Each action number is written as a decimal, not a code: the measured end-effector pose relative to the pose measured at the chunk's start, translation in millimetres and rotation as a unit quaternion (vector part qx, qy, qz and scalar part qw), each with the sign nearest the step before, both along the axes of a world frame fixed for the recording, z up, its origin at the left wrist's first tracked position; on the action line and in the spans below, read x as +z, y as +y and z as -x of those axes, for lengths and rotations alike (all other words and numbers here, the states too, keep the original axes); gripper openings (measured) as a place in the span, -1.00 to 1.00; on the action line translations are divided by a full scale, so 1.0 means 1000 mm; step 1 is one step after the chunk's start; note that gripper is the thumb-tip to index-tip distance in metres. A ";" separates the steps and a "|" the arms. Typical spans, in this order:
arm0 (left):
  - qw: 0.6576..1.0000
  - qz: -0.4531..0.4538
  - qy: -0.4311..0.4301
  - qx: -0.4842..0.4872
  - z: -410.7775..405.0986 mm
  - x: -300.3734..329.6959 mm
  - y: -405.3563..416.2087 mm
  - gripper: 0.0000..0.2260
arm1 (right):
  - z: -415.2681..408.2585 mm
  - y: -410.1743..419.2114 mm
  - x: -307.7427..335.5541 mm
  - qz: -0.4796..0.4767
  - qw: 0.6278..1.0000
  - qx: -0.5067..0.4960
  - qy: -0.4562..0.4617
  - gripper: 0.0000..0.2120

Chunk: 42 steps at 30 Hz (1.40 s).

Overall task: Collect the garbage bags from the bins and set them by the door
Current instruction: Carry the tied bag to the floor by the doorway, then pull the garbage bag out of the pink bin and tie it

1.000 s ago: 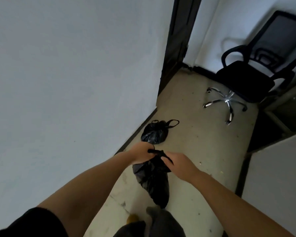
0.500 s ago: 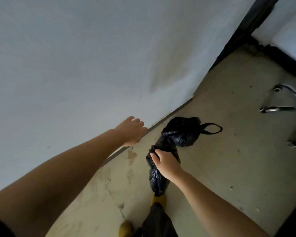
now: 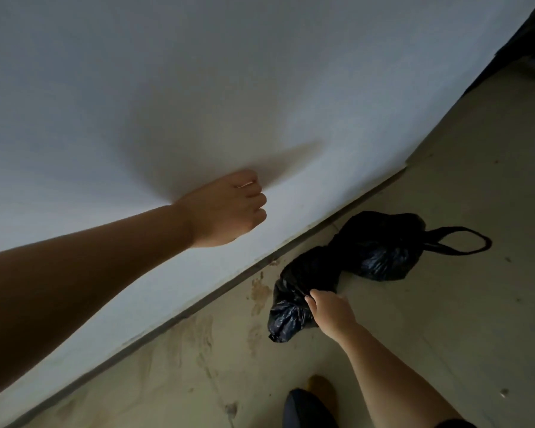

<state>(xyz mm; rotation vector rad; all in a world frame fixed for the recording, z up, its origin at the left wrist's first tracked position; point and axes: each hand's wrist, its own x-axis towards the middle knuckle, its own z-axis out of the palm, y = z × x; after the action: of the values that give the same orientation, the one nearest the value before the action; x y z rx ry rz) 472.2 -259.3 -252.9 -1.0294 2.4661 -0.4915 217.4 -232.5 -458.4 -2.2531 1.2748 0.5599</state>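
Note:
Two black garbage bags lie on the floor by the foot of the wall. My right hand (image 3: 331, 313) grips the top of the nearer bag (image 3: 289, 318), which rests low against the floor. The second bag (image 3: 380, 245) lies just beyond it, touching it, with a loop handle stretched out to the right. My left hand (image 3: 226, 208) is up against the white wall (image 3: 167, 88) with its fingers curled and holds nothing.
A dark skirting strip (image 3: 198, 307) runs along the wall's base. A dark door frame (image 3: 525, 35) shows at the top right corner. My shoe (image 3: 320, 387) and trouser leg (image 3: 306, 409) are at the bottom. The floor (image 3: 445, 319) is stained beige.
My left hand let go of the bag and moved up to the wall. My right hand lowered the bag to the floor beside the other one. The view tilted down and left.

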 end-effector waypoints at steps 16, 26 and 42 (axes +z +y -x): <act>0.810 -0.329 0.212 0.436 0.070 0.139 0.036 -0.61 | 0.032 -0.047 0.284 -0.050 0.998 0.026 0.029 -0.55; 0.692 -0.242 0.414 0.540 0.080 0.234 0.135 -0.66 | -0.006 -0.018 0.440 0.010 0.990 0.133 0.041 -0.57; 0.177 0.043 0.471 0.863 0.150 0.255 0.480 -0.67 | -0.156 0.215 0.469 0.009 0.772 0.634 0.050 -0.54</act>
<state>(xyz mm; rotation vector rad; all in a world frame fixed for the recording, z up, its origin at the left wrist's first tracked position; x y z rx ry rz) 322.7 221.2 2.2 -3.4613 -0.2648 1.0753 373.2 -17.6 10.5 -2.8542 -0.4604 1.0795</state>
